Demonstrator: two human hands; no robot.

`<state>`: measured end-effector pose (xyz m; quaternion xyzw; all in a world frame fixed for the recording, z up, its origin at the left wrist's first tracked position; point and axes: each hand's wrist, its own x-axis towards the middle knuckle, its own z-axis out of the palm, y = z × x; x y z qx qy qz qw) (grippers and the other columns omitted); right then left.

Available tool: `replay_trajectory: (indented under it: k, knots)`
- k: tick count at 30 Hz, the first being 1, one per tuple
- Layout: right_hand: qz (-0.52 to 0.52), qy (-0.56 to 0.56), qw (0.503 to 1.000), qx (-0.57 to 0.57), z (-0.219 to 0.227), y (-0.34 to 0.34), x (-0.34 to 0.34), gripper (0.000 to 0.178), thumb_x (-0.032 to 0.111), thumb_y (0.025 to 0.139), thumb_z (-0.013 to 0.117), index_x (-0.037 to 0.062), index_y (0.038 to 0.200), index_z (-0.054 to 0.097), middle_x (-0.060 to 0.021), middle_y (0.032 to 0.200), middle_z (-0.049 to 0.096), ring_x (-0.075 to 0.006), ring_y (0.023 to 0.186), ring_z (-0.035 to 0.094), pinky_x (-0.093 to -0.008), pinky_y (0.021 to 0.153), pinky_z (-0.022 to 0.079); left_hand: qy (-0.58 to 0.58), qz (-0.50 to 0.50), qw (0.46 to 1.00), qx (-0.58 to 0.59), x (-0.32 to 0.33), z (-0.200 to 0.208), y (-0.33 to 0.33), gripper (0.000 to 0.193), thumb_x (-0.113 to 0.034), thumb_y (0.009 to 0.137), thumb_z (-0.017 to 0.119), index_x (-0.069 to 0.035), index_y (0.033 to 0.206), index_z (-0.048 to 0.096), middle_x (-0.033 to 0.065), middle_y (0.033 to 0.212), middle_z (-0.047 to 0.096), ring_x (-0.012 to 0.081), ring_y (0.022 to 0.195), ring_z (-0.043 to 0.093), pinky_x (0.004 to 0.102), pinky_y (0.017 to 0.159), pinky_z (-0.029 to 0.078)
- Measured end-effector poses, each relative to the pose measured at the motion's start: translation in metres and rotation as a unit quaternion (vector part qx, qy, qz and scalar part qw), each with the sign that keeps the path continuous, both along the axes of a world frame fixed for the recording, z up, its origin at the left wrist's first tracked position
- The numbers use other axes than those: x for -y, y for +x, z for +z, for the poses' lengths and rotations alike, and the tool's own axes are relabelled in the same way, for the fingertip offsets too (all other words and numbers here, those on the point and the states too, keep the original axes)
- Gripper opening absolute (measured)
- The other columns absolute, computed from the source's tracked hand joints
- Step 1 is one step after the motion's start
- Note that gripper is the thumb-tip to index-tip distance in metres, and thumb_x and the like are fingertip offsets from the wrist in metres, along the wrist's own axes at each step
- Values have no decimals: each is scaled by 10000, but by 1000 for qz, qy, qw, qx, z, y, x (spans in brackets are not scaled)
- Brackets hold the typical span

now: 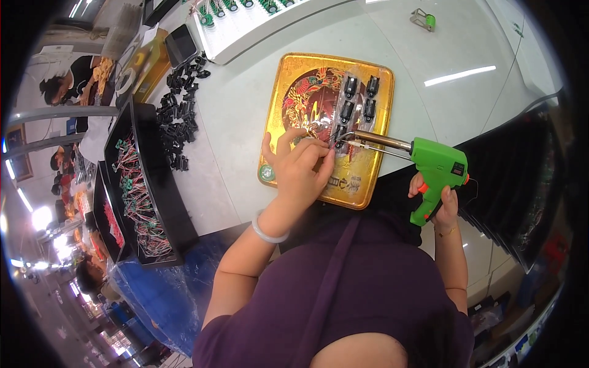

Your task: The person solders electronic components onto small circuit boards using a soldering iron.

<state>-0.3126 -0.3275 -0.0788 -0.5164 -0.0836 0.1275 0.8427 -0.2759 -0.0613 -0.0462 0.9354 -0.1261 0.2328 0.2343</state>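
My right hand (446, 207) is wrapped round the grip of a green soldering gun (437, 161). The gun's metal barrel points left, and its tip meets the lower black plastic housings on a gold tin lid (277, 104). Close by that tip, my left hand (300, 167) has its thumb and forefinger pinched together over the lid. What the pinch holds is too small and covered to make out. Several small black housings (346, 110) stand in two rows on a clear strip on the lid. A small round green piece (267, 172) lies at the lid's lower left corner.
Left of the lid lies a heap of loose black housings (178, 116), beside a black bin (175, 230) of green boards with wires. A white tray (245, 40) with round green parts stands at the back. A green-and-metal piece (423, 20) lies far right. Other people sit at the left.
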Motion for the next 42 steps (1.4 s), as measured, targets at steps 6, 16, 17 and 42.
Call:
replay_trajectory:
  k: [6,16,17,42]
  knots:
    - [-18,-16,1000,-16,1,-2,-3,544,481,879,388,-44,993,475,-131,795,487,-203,730,488,-305,633,433,0,0,1000,-4,0,-1,0,121,-135,659,693,-131,650,572,-53,727,578,195,940,509,493,959,163]
    - [-9,-1,1000,-5,-8,-7,-1,442,414,854,480,-17,944,507,-123,810,514,-204,739,502,-329,669,429,1,-1,1000,-5,0,0,1,114,-135,663,689,-131,657,575,-50,727,579,194,927,512,494,958,168]
    - [-13,-6,1000,-3,-8,-7,-1,438,416,852,485,-13,938,508,-117,805,512,-202,735,500,-329,667,428,1,-2,1000,-6,0,0,1,114,-135,663,689,-131,657,575,-50,727,579,194,927,512,494,958,168]
    - [-63,-8,998,22,0,3,-22,661,541,837,412,-49,1133,443,-183,960,536,-249,863,527,-342,720,443,6,2,1000,-12,1,0,3,105,-142,667,680,-131,658,576,-36,720,575,195,921,510,494,951,177]
